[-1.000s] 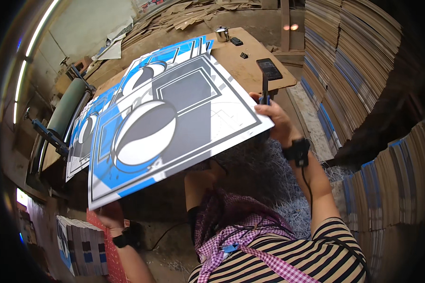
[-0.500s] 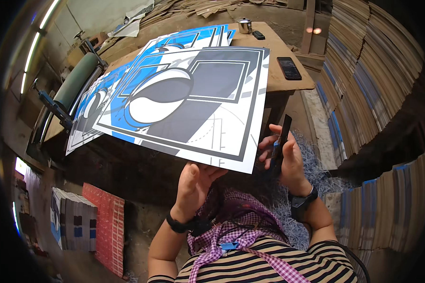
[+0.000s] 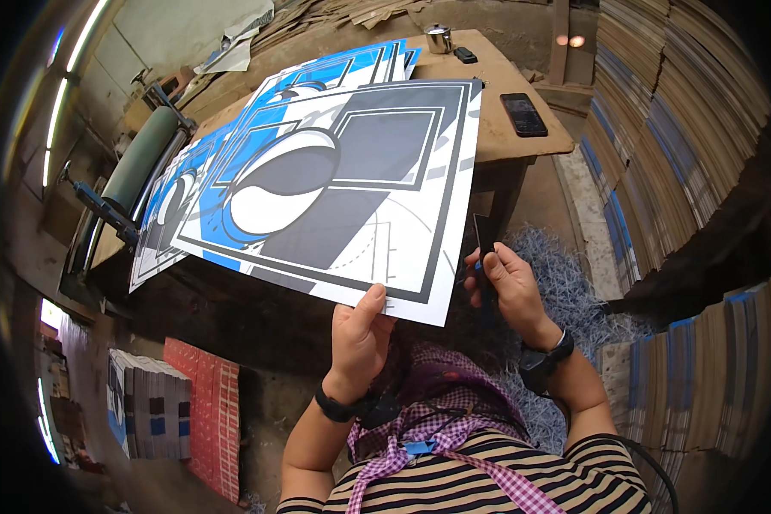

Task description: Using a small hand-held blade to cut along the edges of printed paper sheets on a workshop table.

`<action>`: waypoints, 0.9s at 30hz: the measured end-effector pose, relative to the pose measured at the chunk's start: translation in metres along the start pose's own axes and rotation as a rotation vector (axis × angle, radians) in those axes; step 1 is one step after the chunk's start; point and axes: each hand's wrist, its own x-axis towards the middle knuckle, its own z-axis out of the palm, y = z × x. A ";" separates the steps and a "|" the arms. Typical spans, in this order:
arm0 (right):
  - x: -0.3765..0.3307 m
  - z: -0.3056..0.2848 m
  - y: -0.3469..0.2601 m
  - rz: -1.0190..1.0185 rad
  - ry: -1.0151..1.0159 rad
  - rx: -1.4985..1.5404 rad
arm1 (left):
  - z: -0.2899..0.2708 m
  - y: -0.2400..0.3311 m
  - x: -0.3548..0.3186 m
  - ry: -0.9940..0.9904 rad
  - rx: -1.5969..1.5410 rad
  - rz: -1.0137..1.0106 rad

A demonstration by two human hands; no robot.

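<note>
A large printed sheet (image 3: 385, 218) in blue, white and dark grey hangs over the near side of the table. My left hand (image 3: 358, 338) pinches its near edge, thumb on top and fingers hidden beneath. Just right of the sheet's corner, my right hand (image 3: 514, 287) is closed on a thin dark flat tool (image 3: 483, 233) with a bit of blue; its exact kind does not show. More sheets of the same design (image 3: 176, 201) lie fanned out under and left of the held one.
On the wooden table (image 3: 497, 73) stand a metal cup (image 3: 438, 39), a small black object (image 3: 464, 55) and a phone (image 3: 522, 115). A green roller machine (image 3: 141, 163) is at the left. Tall cardboard stacks (image 3: 660, 128) rise on the right; paper shreds (image 3: 557, 274) cover the floor.
My left thumb has come down onto the sheet's near edge. The sheet has shifted slightly left, its near corner lower. My right hand has turned and its fingers have closed more around the dark tool.
</note>
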 end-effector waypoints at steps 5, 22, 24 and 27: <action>-0.003 0.000 -0.005 0.083 -0.086 -0.037 | -0.004 -0.002 0.001 -0.009 -0.011 -0.001; -0.001 0.000 -0.015 0.184 -0.241 -0.096 | 0.004 -0.002 0.000 0.028 -0.076 0.034; -0.001 -0.001 -0.015 0.217 -0.285 -0.112 | 0.003 -0.003 0.000 0.031 -0.071 0.034; -0.003 -0.001 -0.015 0.223 -0.323 -0.132 | 0.006 -0.001 0.000 0.040 -0.064 0.029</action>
